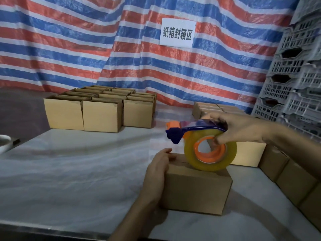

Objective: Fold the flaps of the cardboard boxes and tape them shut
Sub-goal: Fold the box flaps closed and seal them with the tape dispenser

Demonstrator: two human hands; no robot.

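1. Cardboard box (196,190), brown, flaps folded down, sits on the pale surface (78,162) between the two hands, near the front edge.
2. Left hand (156,169) lies flat along the box's left side. Its fingers are fairly straight and reach the far top-left corner, pressing rather than gripping.
3. Right hand (239,127) is clamped on the tape dispenser (191,127), which has a blue body with orange parts. The thumb is on top and the fingers are hooked into the orange core.
4. Yellowish clear tape roll (210,150) hangs under the right hand, upright over the box's far top edge. Its lower rim meets the box top in view, but I cannot tell whether it touches.
5. Dispenser's nose points toward the left hand, above its fingertips and apart from them.
6. Open boxes (99,108) stand in a tight block well beyond the left hand, flaps up.
7. Closed boxes (217,108) are stacked just beyond the right hand. More boxes (286,176) run in a row under the right forearm, along the surface's edge.
8. Grey plastic crates (295,75) are stacked past the right hand.
9. Striped red, blue and white tarp (69,49) hangs behind everything, with a white paper sign (177,32) on it.
10. White round object (4,143) sits far out from the left hand, cut off by the frame edge.
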